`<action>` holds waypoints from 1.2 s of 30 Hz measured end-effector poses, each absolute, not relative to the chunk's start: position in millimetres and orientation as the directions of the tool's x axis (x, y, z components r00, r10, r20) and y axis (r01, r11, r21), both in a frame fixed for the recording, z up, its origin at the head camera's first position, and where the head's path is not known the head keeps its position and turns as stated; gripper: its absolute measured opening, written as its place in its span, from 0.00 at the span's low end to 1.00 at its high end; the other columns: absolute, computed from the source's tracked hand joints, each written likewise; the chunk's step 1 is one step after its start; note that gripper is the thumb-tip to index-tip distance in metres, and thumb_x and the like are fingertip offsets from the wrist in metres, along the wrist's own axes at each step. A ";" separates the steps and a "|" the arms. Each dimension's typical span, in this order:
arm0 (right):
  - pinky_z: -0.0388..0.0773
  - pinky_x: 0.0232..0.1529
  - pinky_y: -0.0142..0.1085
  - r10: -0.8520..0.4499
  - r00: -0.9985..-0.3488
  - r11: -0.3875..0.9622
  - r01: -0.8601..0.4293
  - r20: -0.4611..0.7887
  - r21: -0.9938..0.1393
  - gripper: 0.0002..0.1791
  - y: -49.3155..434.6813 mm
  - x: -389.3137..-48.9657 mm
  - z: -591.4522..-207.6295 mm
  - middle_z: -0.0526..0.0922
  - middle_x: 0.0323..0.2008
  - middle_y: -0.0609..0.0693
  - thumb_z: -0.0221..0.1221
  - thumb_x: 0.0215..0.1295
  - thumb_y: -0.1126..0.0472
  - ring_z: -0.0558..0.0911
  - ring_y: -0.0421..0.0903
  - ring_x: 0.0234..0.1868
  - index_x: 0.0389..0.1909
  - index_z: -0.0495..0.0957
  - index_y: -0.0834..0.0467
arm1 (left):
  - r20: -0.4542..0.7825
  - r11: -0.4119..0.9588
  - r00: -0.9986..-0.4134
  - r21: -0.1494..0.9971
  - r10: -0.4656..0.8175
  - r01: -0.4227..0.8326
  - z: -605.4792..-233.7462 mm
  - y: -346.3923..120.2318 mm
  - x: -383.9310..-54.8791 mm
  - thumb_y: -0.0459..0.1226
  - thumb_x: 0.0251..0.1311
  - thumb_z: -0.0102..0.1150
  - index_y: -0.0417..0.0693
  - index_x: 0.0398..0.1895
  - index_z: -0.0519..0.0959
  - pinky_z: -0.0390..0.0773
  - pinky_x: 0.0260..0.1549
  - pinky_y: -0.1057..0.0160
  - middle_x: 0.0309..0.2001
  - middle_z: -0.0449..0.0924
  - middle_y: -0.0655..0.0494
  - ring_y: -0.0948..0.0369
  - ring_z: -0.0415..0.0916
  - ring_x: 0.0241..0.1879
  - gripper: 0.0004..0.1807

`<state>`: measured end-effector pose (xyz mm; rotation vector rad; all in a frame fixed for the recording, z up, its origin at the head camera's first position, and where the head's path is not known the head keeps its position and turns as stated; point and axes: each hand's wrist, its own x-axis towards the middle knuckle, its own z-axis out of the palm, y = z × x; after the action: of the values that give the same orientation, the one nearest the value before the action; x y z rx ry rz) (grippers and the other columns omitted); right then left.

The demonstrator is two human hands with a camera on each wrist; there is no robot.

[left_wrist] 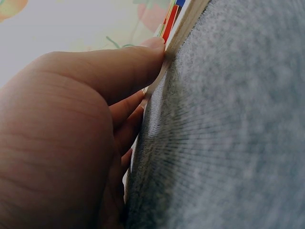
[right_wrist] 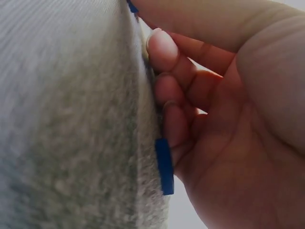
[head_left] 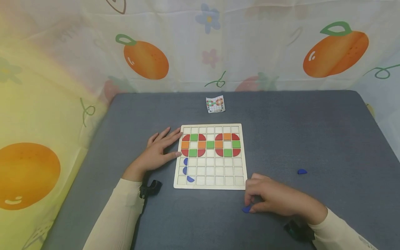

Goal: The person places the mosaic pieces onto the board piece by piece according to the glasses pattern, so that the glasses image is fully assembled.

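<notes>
A wooden grid board (head_left: 210,186) lies flat on the table, bearing red, green and orange pieces in its upper rows. Three blue half-round pieces (head_left: 190,179) sit in its lower left cells. Along the board's left edge rests my left hand (head_left: 156,152), fingers spread and thumb touching the side; the left wrist view shows the thumb (left_wrist: 128,67) against that edge. Just off the lower right corner, my right hand (head_left: 275,196) pinches a blue half-round piece (head_left: 246,209) at the table surface. Only a bit of that piece (right_wrist: 132,6) shows by the thumb in the right wrist view.
Another blue half-round piece (head_left: 302,171) lies on the grey table (head_left: 312,132) to the right. Behind the board is a small printed pattern card (head_left: 215,104). A fruit-print curtain (head_left: 256,45) hangs at the table's far side.
</notes>
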<state>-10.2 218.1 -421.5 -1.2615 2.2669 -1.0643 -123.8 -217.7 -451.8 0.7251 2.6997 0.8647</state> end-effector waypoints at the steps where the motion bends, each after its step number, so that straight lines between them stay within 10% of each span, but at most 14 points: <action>1: 0.71 0.41 0.30 -0.829 -0.555 0.336 -0.589 0.065 -0.735 0.13 217.4 -9.3 -421.6 0.74 0.35 0.30 0.80 0.62 0.56 0.67 0.32 0.40 0.37 0.84 0.40 | -0.053 0.706 -0.855 0.592 0.516 0.389 -451.9 -217.7 -123.8 0.52 0.73 0.69 0.58 0.88 0.62 0.31 0.77 0.35 0.86 0.54 0.62 0.51 0.37 0.86 0.44; 11: 0.71 0.43 0.33 -0.813 -0.576 0.367 -0.619 0.083 -0.694 0.10 215.2 -5.1 -423.1 0.74 0.35 0.28 0.77 0.66 0.53 0.69 0.32 0.40 0.36 0.84 0.39 | -0.058 0.703 -0.853 0.597 0.518 0.386 -451.7 -216.7 -123.3 0.51 0.73 0.70 0.58 0.88 0.62 0.31 0.77 0.35 0.87 0.53 0.63 0.51 0.36 0.86 0.45; 27: 0.81 0.38 0.35 -0.570 -0.818 0.447 -0.227 -0.080 -0.865 0.05 225.9 -26.2 -422.5 0.87 0.34 0.36 0.73 0.72 0.63 0.84 0.39 0.34 0.39 0.88 0.50 | -0.067 0.714 -0.857 0.588 0.511 0.380 -452.1 -216.9 -123.7 0.51 0.73 0.70 0.57 0.88 0.62 0.31 0.77 0.36 0.87 0.52 0.63 0.51 0.36 0.87 0.45; 36: 0.77 0.34 0.33 -0.558 -0.827 0.442 -0.368 0.071 -0.818 0.11 214.8 -24.7 -426.1 0.79 0.36 0.37 0.78 0.65 0.63 0.78 0.39 0.33 0.42 0.87 0.48 | -0.066 0.710 -0.859 0.598 0.507 0.373 -451.2 -217.1 -123.9 0.52 0.72 0.71 0.58 0.88 0.62 0.31 0.77 0.35 0.87 0.53 0.62 0.49 0.36 0.87 0.46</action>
<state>-24.7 214.8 -426.1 -0.8098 2.4840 -1.3297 -123.9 -217.1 -451.2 0.7033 2.6911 0.8683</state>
